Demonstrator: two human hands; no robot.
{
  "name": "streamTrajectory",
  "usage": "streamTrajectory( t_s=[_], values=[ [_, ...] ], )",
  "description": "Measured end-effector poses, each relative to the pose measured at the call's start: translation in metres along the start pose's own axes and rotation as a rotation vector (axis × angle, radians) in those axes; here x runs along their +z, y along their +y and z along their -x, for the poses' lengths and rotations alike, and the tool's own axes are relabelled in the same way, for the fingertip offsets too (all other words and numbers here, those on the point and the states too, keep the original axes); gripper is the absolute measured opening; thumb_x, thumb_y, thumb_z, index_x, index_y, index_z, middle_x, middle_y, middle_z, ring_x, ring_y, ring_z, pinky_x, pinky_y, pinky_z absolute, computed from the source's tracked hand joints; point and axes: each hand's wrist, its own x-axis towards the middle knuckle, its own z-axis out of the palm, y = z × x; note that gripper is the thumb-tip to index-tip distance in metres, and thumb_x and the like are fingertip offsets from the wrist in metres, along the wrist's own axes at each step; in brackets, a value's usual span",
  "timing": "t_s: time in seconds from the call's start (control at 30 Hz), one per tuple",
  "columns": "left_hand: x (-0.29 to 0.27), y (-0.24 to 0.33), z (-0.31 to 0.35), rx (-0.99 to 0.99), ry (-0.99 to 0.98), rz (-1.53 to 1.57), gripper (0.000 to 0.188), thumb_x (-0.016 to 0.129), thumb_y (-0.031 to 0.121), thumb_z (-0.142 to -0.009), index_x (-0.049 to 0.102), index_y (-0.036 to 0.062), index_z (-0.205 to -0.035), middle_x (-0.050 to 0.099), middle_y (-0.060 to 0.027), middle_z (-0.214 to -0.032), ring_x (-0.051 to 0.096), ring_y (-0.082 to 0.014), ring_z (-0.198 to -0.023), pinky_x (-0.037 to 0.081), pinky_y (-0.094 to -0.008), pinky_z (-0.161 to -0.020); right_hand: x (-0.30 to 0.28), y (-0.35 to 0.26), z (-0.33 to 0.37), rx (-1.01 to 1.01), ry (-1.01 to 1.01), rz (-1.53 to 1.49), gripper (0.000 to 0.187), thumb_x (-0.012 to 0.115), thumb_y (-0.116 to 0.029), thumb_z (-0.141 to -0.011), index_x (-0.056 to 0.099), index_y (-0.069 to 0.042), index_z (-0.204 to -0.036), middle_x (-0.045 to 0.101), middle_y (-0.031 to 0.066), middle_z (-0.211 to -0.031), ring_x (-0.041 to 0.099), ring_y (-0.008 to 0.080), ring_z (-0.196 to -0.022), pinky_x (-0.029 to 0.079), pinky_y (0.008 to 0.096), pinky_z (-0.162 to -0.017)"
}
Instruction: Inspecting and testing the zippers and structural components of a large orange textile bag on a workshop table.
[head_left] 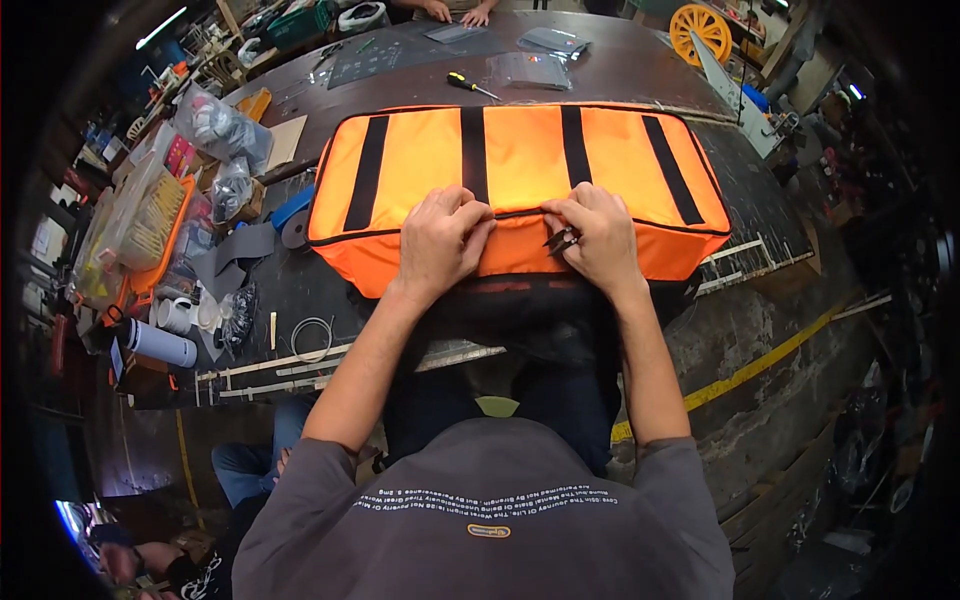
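Note:
A large orange fabric bag (pixel 525 150) with black straps across its top and black piping round its edges lies in front of me on the dark table. My left hand (pixel 437 240) is closed, pinching the piped near edge of the bag left of its middle. Just to the right, my right hand (pixel 602 235) pinches the same edge between thumb and finger. Small black thread snips (pixel 560 241) are tucked in that right hand, their tips pointing left. Between the hands, a short stretch of the piping is raised. My palms hide part of the bag's near side.
Beyond the bag lie a yellow-black screwdriver (pixel 470 85) and clear plastic packets (pixel 530 70). Another person's hands (pixel 475 16) work at the far edge. At left stand a white tumbler (pixel 162 343), bins (pixel 150 225) and plastic bags (pixel 215 125). A wire coil (pixel 312 340) lies nearby.

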Motion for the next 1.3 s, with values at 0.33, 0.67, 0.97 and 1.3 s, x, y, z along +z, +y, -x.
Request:
streamTrajectory(
  t_s=[0.33,0.67,0.97,1.3],
  values=[
    [0.023,0.033,-0.001,0.044,0.092,-0.239,0.014,0.084,0.022,-0.085,0.072,0.0144,-0.087,0.059,-0.0003,-0.085,0.058,-0.0221,-0.083,0.040,-0.0405,-0.076,-0.009,0.001,-0.004,0.130,-0.066,0.011,0.014,0.083,-0.021,-0.085,0.075,-0.010,-0.086,0.071,0.0038,-0.091,0.069,0.0261,-0.084,0.048,0.0426,-0.068],
    [0.050,0.029,0.011,0.013,0.157,-0.286,0.015,0.079,0.019,-0.085,0.065,0.0160,-0.082,0.055,-0.0004,-0.081,0.056,-0.0202,-0.078,0.037,-0.0403,-0.077,-0.030,-0.015,0.014,0.336,-0.124,-0.043,0.047,0.083,-0.027,-0.094,0.061,-0.005,-0.128,0.074,0.0144,-0.104,0.072,0.0339,-0.098,0.057,0.0442,-0.085],
    [0.056,0.034,0.016,0.023,0.239,-0.221,0.014,0.080,0.018,-0.084,0.067,0.0165,-0.088,0.056,0.0009,-0.081,0.057,-0.0188,-0.078,0.035,-0.0409,-0.079,-0.018,0.006,0.006,-0.092,-0.029,0.007,0.012,0.078,-0.015,-0.094,0.075,-0.007,-0.102,0.068,0.0044,-0.092,0.064,0.0251,-0.085,0.052,0.0394,-0.078],
    [0.057,0.037,0.019,-0.019,0.234,-0.145,0.016,0.081,0.017,-0.083,0.068,0.0165,-0.090,0.057,0.0026,-0.080,0.058,-0.0186,-0.078,0.036,-0.0403,-0.080,-0.013,0.013,0.001,-0.203,-0.078,0.070,0.014,0.078,-0.015,-0.090,0.079,-0.011,-0.104,0.068,-0.0004,-0.090,0.061,0.0211,-0.085,0.048,0.0358,-0.075]
  ],
)
